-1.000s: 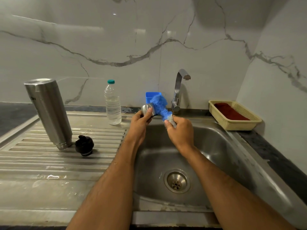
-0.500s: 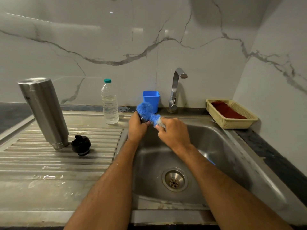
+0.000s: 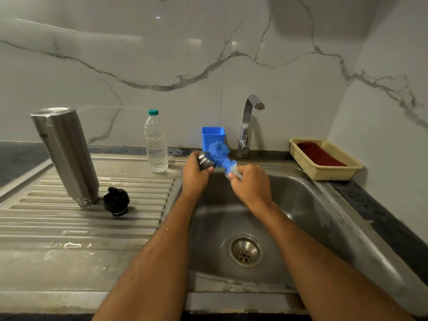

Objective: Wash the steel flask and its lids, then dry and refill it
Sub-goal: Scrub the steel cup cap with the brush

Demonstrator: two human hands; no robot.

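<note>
The steel flask (image 3: 64, 154) stands upside down on the ribbed drainboard at the left. A black inner lid (image 3: 115, 200) lies just right of its mouth. Over the sink's back edge my left hand (image 3: 194, 174) grips a small steel cap lid (image 3: 205, 160). My right hand (image 3: 252, 184) holds the handle of a blue bristle brush (image 3: 220, 154), whose head presses against the cap. A clear water bottle (image 3: 155, 142) with a teal cap stands behind, on the drainboard.
A steel sink basin (image 3: 301, 205) with a round drain (image 3: 246, 250) lies below my hands. The tap (image 3: 249, 121) is off, with a blue plastic cup (image 3: 213, 136) beside it. A cream basket (image 3: 328, 172) holding a red cloth sits at the right.
The brush head has shifted back up and right over the steel cap, which shows again beyond my left fingers. Both hands stay over the sink's back edge.
</note>
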